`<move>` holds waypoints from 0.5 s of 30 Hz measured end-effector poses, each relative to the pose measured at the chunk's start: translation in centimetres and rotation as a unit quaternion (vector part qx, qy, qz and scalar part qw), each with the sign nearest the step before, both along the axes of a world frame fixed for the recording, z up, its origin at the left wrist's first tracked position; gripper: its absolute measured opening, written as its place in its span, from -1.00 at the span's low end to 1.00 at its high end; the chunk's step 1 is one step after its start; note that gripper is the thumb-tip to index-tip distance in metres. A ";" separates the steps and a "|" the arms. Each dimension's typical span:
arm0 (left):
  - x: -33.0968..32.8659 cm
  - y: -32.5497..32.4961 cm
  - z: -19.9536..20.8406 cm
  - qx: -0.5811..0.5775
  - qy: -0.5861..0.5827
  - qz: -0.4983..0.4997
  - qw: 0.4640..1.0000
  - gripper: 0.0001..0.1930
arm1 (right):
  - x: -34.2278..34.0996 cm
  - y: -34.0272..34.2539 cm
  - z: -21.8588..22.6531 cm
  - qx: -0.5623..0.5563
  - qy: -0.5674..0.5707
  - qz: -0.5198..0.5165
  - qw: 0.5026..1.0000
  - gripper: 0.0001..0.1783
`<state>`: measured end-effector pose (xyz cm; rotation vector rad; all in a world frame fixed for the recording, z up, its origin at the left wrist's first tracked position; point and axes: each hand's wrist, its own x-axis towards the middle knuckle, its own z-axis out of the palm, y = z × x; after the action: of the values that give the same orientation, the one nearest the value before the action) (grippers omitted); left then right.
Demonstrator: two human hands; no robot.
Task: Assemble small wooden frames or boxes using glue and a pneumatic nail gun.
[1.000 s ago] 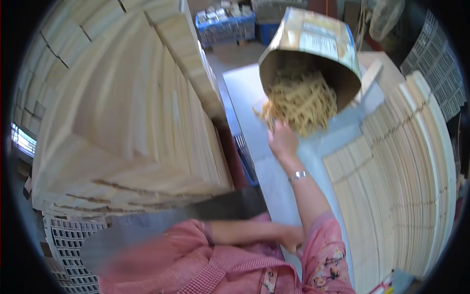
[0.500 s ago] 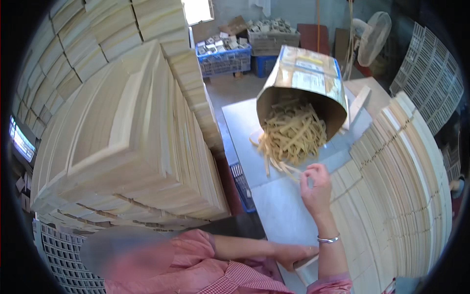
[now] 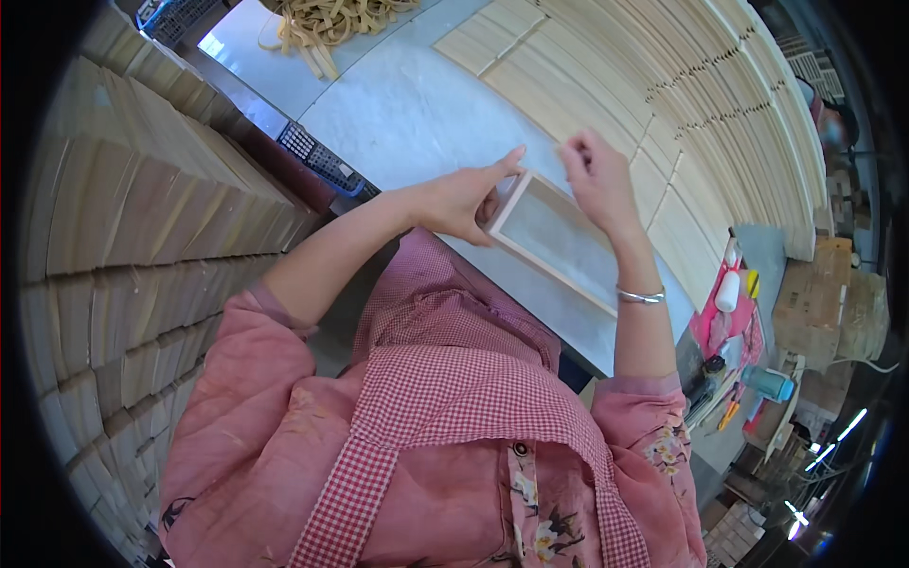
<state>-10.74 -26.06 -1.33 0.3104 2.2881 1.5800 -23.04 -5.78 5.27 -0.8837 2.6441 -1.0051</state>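
A shallow rectangular wooden frame [image 3: 561,274] lies on the pale tabletop in front of me. My left hand [image 3: 459,201] spans its left end, thumb at the far corner and fingers at the near one. Over the frame's far right side, my right hand [image 3: 598,182] is closed, wearing a silver bangle at the wrist. It is slightly blurred, and whatever its fingers pinch is hidden. At the table's far left lies a heap of tan flat bands [image 3: 331,30], cut off by the picture's upper edge.
Long rows of thin wooden pieces [image 3: 653,80] cover the table's right side. Tall wooden stacks [image 3: 123,180] rise on my left. Beside the table edge is a dark plastic crate [image 3: 322,159]. To the right sit a teal cup [image 3: 767,383], a white bottle [image 3: 728,292] and cardboard boxes [image 3: 814,293].
My view has tipped down toward my body. My right hand has come back from the heap of bands to the wooden frame. My left hand now shows clearly at the frame's end.
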 end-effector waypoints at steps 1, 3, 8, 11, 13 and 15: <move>0.2 0.2 -0.5 0.000 0.023 0.014 1.000 0.19 | 0.7 0.0 -0.5 -0.004 0.003 0.002 1.000 -0.89; 0.5 0.3 -1.2 0.000 0.069 0.042 0.997 0.23 | 2.0 -0.5 -1.1 0.001 0.015 0.060 0.998 -0.86; 0.8 0.6 1.1 -0.038 0.022 0.027 0.999 0.23 | 3.6 -1.3 -0.9 -0.056 -0.068 0.129 0.988 -0.83; 0.7 0.5 1.4 -0.060 0.025 0.010 0.998 0.20 | 4.7 -1.0 0.2 -0.021 -0.057 0.142 0.988 -0.80; 0.5 0.4 1.2 -0.076 0.024 -0.011 0.997 0.17 | 5.8 -0.4 1.0 0.020 -0.050 0.151 0.987 -0.78; 0.3 0.1 0.0 -0.097 0.089 -0.002 0.991 0.14 | 7.1 0.4 2.1 0.051 -0.034 0.122 0.991 -0.77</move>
<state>-10.48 -26.00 -1.29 0.4201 2.5513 1.3616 -15.92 -5.38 7.33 -1.0965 2.4319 -0.8186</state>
